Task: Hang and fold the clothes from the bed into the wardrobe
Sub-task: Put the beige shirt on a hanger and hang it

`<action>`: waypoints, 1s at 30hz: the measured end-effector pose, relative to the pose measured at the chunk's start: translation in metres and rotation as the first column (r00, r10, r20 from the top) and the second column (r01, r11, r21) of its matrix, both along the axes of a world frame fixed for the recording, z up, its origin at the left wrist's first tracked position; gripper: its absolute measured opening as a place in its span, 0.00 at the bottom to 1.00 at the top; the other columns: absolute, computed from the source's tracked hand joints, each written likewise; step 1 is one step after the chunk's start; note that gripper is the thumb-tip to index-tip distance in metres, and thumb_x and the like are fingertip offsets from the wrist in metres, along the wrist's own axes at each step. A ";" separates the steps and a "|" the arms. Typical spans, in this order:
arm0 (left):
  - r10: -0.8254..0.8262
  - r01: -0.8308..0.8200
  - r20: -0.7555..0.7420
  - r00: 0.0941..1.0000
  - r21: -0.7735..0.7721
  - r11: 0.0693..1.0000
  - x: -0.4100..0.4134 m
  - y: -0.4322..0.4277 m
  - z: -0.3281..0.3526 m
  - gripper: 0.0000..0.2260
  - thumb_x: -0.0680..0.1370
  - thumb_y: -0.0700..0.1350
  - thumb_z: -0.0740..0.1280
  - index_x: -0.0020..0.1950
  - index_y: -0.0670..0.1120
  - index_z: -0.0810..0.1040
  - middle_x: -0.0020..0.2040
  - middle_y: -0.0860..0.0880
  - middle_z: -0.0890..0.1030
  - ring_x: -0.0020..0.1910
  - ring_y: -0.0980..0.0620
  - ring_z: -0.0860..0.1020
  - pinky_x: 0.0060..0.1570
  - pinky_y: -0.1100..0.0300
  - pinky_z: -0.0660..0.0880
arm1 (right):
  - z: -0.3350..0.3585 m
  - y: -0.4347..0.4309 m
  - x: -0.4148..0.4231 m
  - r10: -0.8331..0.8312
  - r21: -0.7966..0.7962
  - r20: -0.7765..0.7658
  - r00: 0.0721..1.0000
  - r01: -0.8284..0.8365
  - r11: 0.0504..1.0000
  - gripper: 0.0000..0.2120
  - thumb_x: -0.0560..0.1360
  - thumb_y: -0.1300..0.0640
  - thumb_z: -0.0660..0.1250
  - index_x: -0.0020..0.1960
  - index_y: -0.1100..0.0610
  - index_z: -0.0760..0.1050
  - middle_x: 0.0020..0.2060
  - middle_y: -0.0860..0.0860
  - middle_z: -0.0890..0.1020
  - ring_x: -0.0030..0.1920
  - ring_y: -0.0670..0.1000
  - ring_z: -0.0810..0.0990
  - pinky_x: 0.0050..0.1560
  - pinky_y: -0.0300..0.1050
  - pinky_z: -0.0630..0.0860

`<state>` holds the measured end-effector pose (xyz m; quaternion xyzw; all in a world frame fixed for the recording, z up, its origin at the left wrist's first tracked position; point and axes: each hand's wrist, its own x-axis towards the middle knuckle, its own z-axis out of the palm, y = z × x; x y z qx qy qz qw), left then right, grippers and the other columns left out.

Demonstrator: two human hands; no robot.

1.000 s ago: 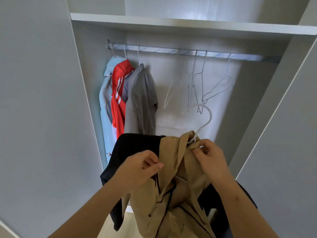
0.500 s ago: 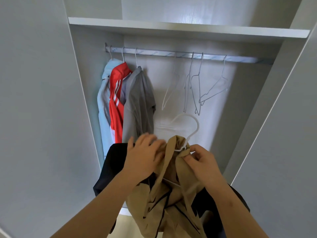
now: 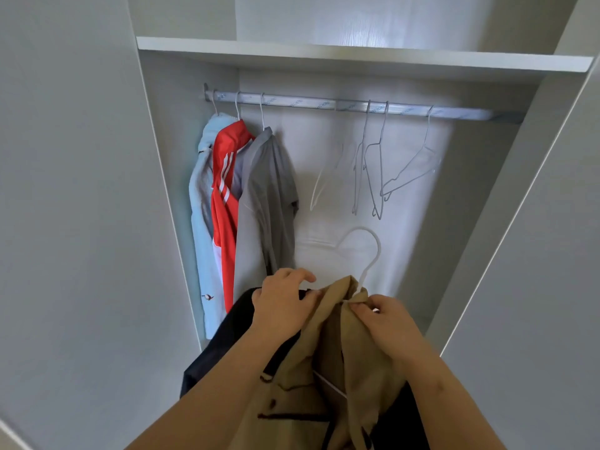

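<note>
Presently right hand (image 3: 386,323) pinches tan jacket (image 3: 357,352); left hand (image 3: 282,306) grips its fabric.

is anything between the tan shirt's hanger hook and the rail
Empty hangers hang right above the tan shirt and its hook; the rail is bare just left of them, beside the grey shirt.

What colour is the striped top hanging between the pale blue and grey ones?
The striped top is red with white stripes, clear in the head view.
</note>
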<state>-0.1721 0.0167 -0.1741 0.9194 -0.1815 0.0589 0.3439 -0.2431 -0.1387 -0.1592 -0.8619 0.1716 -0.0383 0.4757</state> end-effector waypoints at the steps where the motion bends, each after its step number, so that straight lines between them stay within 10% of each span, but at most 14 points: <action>1: 0.005 -0.006 -0.018 1.000 -0.030 1.000 0.001 0.000 -0.002 0.11 0.77 0.54 0.63 0.58 0.54 0.75 0.62 0.52 0.73 0.61 0.51 0.71 0.63 0.48 0.67 | -0.002 0.001 0.000 -0.032 0.053 -0.023 0.999 0.034 0.998 0.10 0.79 0.50 0.60 0.48 0.55 0.76 0.39 0.47 0.76 0.41 0.46 0.74 0.41 0.38 0.69; 8: 0.054 -0.086 -0.134 0.990 -0.246 0.965 0.006 0.008 -0.009 0.03 0.78 0.47 0.63 0.47 0.56 0.72 0.51 0.56 0.74 0.46 0.61 0.71 0.43 0.74 0.65 | -0.004 0.007 0.005 -0.125 0.281 -0.065 0.990 0.138 0.950 0.08 0.81 0.57 0.57 0.48 0.54 0.75 0.44 0.53 0.79 0.45 0.54 0.78 0.44 0.46 0.76; 17: 0.109 -0.160 -0.179 0.978 -0.303 0.939 0.033 0.020 -0.005 0.03 0.79 0.46 0.61 0.51 0.52 0.74 0.49 0.55 0.74 0.47 0.59 0.72 0.49 0.68 0.67 | 0.002 0.027 0.040 -0.097 0.192 0.029 0.995 0.089 0.977 0.10 0.81 0.57 0.56 0.56 0.58 0.74 0.50 0.56 0.78 0.49 0.53 0.77 0.56 0.46 0.74; 23: 0.177 -0.223 -0.157 0.972 -0.360 0.906 0.081 0.027 0.004 0.05 0.79 0.46 0.62 0.46 0.56 0.72 0.43 0.59 0.73 0.39 0.64 0.71 0.36 0.76 0.63 | 0.007 0.035 0.084 -0.064 0.106 0.127 0.990 0.050 0.993 0.13 0.80 0.55 0.57 0.61 0.58 0.74 0.55 0.55 0.78 0.52 0.52 0.75 0.59 0.45 0.72; 30: 0.167 -0.185 -0.080 0.983 -0.407 0.894 0.164 0.023 0.020 0.04 0.79 0.44 0.61 0.48 0.54 0.73 0.42 0.61 0.73 0.38 0.64 0.72 0.34 0.76 0.64 | 0.011 0.045 0.162 -0.143 0.262 0.095 0.985 0.114 0.958 0.16 0.80 0.54 0.57 0.64 0.60 0.71 0.58 0.56 0.76 0.56 0.55 0.75 0.63 0.46 0.69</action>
